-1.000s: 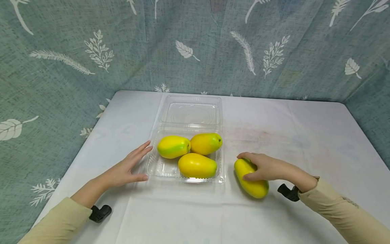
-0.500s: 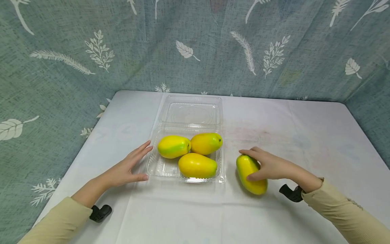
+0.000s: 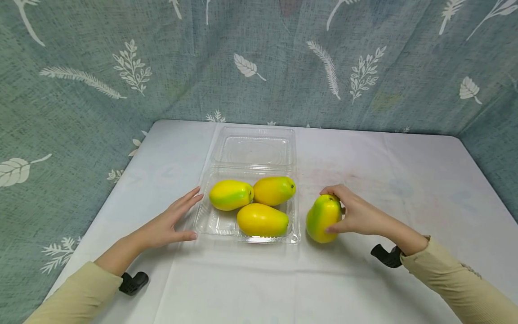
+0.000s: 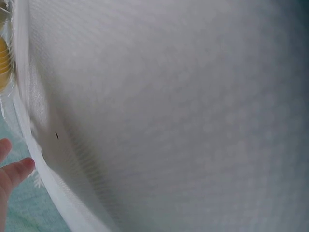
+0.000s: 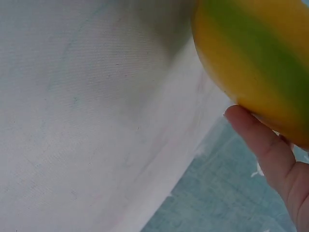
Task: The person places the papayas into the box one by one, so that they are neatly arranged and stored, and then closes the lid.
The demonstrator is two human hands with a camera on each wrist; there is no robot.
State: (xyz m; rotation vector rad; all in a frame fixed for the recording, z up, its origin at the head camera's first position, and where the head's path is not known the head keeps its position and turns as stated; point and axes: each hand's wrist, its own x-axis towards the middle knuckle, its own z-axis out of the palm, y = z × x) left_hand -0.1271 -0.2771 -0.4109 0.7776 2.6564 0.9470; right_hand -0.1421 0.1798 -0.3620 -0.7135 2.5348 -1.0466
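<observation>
Right hand (image 3: pixel 358 218) gripping fruit (image 3: pixel 321 219), left hand (image 3: pixel 167 227) splayed, perhaps touching box (image 3: pixel 217 225) holding three fruits (image 3: pixel 263 219)

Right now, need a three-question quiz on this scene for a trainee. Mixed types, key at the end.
1. How many yellow-and-green oval fruits lie in the clear plastic hinged container?
2. True or false: the container's lid is shut over them.
3. Fill in: the yellow-and-green oval fruit outside the container is held by the person's ____.

Key
1. Three.
2. False; the lid lies open, on the far side of the fruits.
3. Right hand.
</observation>
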